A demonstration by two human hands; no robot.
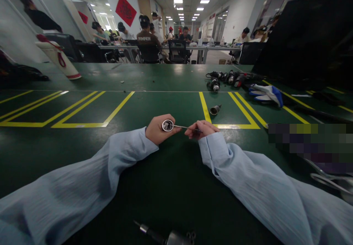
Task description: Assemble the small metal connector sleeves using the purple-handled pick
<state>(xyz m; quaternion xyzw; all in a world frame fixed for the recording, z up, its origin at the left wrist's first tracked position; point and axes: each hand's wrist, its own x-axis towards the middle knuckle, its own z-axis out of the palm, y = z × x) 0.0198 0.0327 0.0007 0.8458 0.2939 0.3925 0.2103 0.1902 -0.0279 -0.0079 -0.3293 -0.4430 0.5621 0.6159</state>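
Note:
My left hand (158, 130) is wrapped round a small metal cylinder (167, 125) whose open end faces me; dark parts show inside its bright rim. Between the fingers of my right hand (202, 129) is a thin metal rod-like tool (180, 126), its tip at the cylinder's opening. Whether the tip touches the parts inside, I cannot tell. Beyond my right hand, a cup-shaped metal part (215, 109) lies on its side. At the near edge of the view rests a dark tool-like piece with a pointed metal tip (143, 228), partly cut off.
The green table (154, 164) carries yellow tape outlines (84, 109). Several metal assemblies (215, 85) lie at the back right beside a blue and white glove (266, 94). A white cylindrical container (59, 59) stands at the far left. People sit at tables beyond.

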